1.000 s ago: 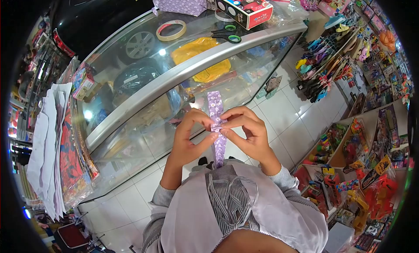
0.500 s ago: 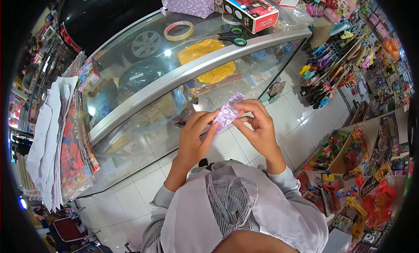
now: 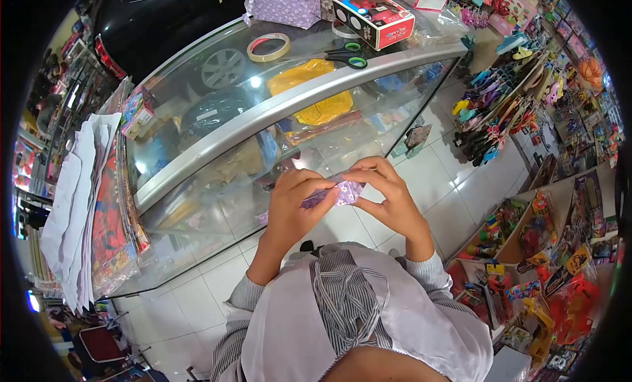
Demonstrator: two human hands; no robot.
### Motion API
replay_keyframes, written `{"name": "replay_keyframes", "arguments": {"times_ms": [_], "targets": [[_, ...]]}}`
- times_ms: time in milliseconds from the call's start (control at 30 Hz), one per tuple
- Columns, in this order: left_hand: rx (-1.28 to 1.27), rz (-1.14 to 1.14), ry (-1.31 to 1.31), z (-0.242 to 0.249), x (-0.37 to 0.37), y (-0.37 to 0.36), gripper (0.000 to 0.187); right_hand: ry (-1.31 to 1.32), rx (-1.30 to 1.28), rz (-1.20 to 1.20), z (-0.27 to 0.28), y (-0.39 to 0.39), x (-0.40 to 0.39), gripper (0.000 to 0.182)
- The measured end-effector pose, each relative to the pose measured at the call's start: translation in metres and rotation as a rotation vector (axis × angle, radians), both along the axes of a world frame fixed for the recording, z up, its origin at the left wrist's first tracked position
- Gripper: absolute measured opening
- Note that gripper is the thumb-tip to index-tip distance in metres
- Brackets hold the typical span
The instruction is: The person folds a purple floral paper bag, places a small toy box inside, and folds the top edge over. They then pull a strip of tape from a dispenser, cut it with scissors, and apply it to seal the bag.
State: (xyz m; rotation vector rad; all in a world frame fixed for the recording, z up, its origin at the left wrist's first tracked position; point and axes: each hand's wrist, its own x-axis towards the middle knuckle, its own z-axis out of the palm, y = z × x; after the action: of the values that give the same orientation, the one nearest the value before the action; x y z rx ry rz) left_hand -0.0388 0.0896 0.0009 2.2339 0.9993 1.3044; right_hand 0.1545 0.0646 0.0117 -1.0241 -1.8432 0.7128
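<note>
Between my two hands is a small piece of folded purple paper with white flowers [image 3: 347, 193], held up in front of the glass counter. My left hand [image 3: 293, 196] pinches its left end between thumb and fingers. The right end is gripped by my right hand [image 3: 388, 194], its fingers along the top edge and its thumb below. Parts of the paper are covered by my fingers.
On the glass counter [image 3: 263, 109] are a tape roll [image 3: 268, 47], scissors [image 3: 352, 55], a toy box [image 3: 374, 18] and a purple floral wrapped package [image 3: 283, 6]. White paper sheets [image 3: 76, 211] hang at the left. Shelves of toys [image 3: 526, 250] stand at the right.
The floral paper has turned from a slanted, upright position to lying more level between my hands. My right hand has shifted its fingers over the paper's top edge.
</note>
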Motion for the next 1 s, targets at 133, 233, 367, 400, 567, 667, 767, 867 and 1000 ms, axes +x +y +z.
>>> {"name": "replay_keyframes", "arguments": {"times_ms": [133, 233, 367, 400, 567, 667, 767, 867, 1000], "targets": [[-0.040, -0.025, 0.044, -0.004, 0.006, -0.003, 0.019, -0.074, 0.073, -0.016, -0.003, -0.004, 0.009, 0.040], [-0.127, -0.050, 0.052, 0.007, 0.010, -0.008, 0.018, -0.032, 0.041, -0.031, -0.007, -0.009, 0.020, 0.040], [-0.084, 0.050, 0.200, 0.016, 0.007, -0.019, 0.020, 0.121, -0.016, -0.065, -0.019, -0.015, 0.042, 0.041], [-0.090, 0.057, 0.223, 0.012, 0.003, -0.021, 0.020, 0.155, -0.018, -0.067, -0.021, -0.017, 0.048, 0.042], [-0.106, 0.046, 0.322, -0.004, 0.009, -0.029, 0.019, -0.112, 0.034, -0.181, -0.007, -0.038, 0.063, 0.037], [-0.072, 0.010, 0.363, -0.008, 0.027, -0.034, 0.021, -0.443, 0.189, -0.199, 0.015, -0.051, 0.055, 0.035], [-0.070, 0.018, 0.384, 0.001, 0.035, -0.043, 0.021, -0.540, 0.179, -0.079, 0.008, -0.049, 0.067, 0.019], [-0.108, 0.230, 0.285, 0.009, 0.019, -0.053, 0.021, -0.375, 0.119, -0.016, -0.003, -0.039, 0.084, 0.010], [-0.432, 0.144, 0.189, -0.002, -0.006, -0.066, 0.019, -0.241, -0.133, 0.130, -0.027, -0.029, 0.098, 0.012]]}}
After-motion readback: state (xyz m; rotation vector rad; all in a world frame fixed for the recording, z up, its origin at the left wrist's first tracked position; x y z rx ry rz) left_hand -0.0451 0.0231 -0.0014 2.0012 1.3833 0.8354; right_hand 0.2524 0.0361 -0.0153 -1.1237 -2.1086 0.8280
